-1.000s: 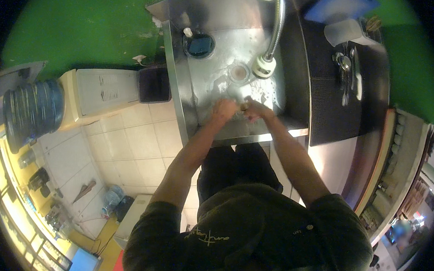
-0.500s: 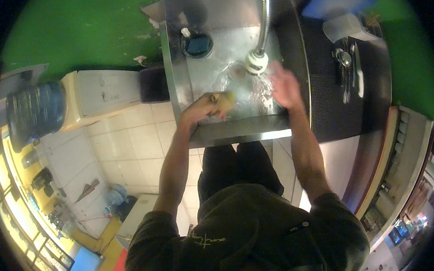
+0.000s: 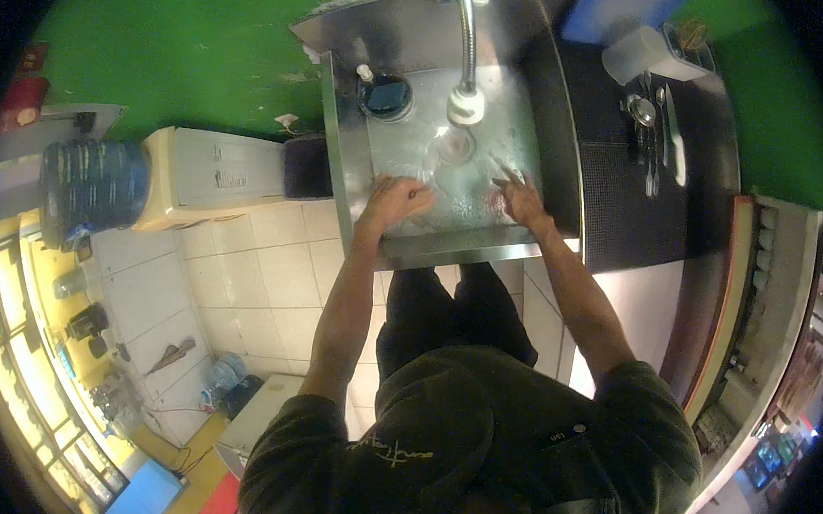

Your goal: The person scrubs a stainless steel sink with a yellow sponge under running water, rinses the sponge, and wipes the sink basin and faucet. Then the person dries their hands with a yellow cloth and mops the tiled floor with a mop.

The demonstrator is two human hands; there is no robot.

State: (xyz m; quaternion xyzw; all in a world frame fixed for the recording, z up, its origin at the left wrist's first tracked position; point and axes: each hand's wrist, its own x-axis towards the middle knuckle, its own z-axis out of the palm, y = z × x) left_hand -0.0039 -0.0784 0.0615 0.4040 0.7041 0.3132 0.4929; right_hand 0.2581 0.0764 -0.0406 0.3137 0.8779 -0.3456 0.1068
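Observation:
I stand at a stainless steel sink (image 3: pixel 343 151) and both my arms reach into its basin. My left hand (image 3: pixel 398 200) rests near the front left of the wet basin floor, fingers curled around a small yellowish pad that is almost wholly hidden in the fist. My right hand (image 3: pixel 519 197) lies at the front right of the basin, holding nothing, with its fingers spread on the wet steel. A curved faucet (image 3: pixel 466 46) ends in a white nozzle (image 3: pixel 465 105) above the drain (image 3: pixel 456 147), between and beyond the hands.
A dark round container (image 3: pixel 388 98) sits in the basin's back left corner. Right of the sink, a black mat (image 3: pixel 620 193) carries cutlery (image 3: pixel 655 130) and a white tub (image 3: pixel 638 53). On the left stand a cream cabinet (image 3: pixel 216 177) and a blue water jug (image 3: pixel 91 184).
The hands were together under the faucet a second ago. The right hand then rose toward the nozzle and has now dropped to the basin floor; the left hand has stayed at the front left.

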